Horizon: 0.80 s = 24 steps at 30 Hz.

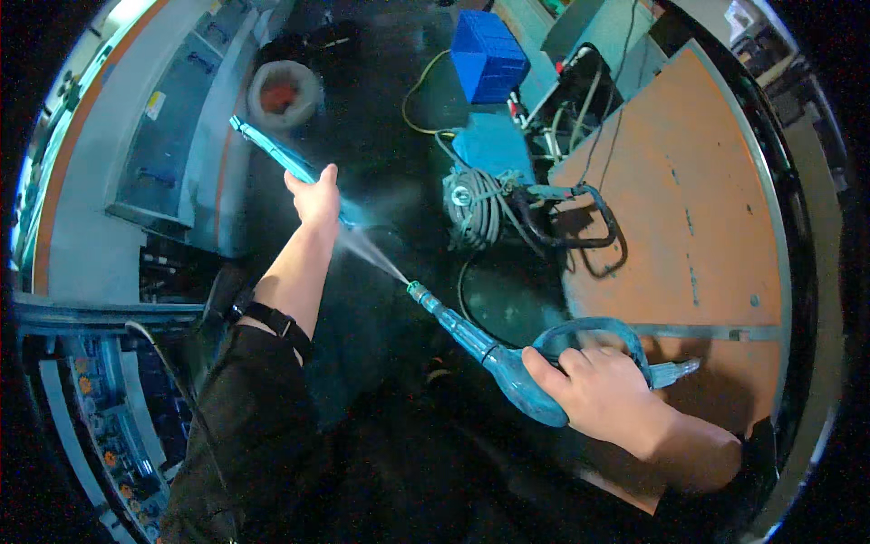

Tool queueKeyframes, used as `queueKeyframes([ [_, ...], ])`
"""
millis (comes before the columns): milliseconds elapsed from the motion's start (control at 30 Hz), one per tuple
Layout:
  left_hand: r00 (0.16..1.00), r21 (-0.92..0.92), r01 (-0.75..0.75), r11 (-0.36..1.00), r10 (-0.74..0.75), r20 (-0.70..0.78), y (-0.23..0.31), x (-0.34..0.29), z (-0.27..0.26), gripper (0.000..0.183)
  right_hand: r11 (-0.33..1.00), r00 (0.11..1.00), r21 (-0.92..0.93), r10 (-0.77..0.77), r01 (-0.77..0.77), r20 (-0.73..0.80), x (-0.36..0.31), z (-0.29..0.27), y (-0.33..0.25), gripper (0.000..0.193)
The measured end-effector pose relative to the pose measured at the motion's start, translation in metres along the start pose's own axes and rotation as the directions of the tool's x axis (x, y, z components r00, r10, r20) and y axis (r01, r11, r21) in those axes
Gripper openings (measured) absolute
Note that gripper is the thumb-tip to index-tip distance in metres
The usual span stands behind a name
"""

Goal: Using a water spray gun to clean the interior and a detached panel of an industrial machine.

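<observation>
My right hand [603, 390] grips the handle of a blue spray gun [467, 335], its fingers wrapped through the looped guard. From the tip of its slim nozzle a white jet of spray or steam [376, 256] fans up and to the left. My left hand [317, 201] is closed around a long, narrow light-blue bar [267, 145], held out in front of me at a slant. The jet meets the bar's lower end, just below my left hand. Mist blurs that end, and I cannot make out exactly what the bar is.
A machine [494, 145] with coiled grey cable [473, 208] stands ahead, beside a blue crate [489, 59]. A bin lined with a pale bag [308, 100] is at far left. Cabinets [163, 127] run along the left, an orange-brown panel [684, 208] along the right.
</observation>
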State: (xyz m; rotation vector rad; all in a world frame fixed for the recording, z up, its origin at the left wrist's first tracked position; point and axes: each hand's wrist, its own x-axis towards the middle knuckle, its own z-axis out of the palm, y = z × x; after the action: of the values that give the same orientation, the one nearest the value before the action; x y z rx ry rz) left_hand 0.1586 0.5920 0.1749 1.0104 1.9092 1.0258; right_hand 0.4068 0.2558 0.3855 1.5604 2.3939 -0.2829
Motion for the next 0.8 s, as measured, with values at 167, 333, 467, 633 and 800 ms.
queueKeyframes([
  [167,1.000,0.068,0.008,0.998,-0.009,0.021,0.006,-0.001,0.029,0.099,0.996,0.999,-0.084,0.039,-0.042,-0.026,-0.010,-0.020,-0.018,0.047],
  [333,1.000,0.092,0.011,0.996,-0.009,-0.015,0.020,-0.008,0.047,0.099,0.990,0.998,-0.123,0.063,-0.062,0.007,-0.012,-0.039,-0.015,0.051],
  [467,1.000,0.075,0.030,0.997,-0.030,0.000,0.037,-0.017,0.064,0.101,0.980,0.998,-0.191,0.057,-0.059,-0.016,-0.006,-0.027,0.011,0.046],
  [633,1.000,0.059,0.020,0.998,-0.020,0.001,0.041,-0.015,0.082,0.100,0.986,0.997,-0.154,0.075,-0.070,0.032,0.009,-0.003,0.044,0.044],
  [800,1.000,0.097,-0.003,0.995,0.005,-0.022,0.041,-0.015,0.098,0.098,0.993,0.992,-0.063,0.100,-0.095,0.075,0.029,0.033,0.069,0.044],
])
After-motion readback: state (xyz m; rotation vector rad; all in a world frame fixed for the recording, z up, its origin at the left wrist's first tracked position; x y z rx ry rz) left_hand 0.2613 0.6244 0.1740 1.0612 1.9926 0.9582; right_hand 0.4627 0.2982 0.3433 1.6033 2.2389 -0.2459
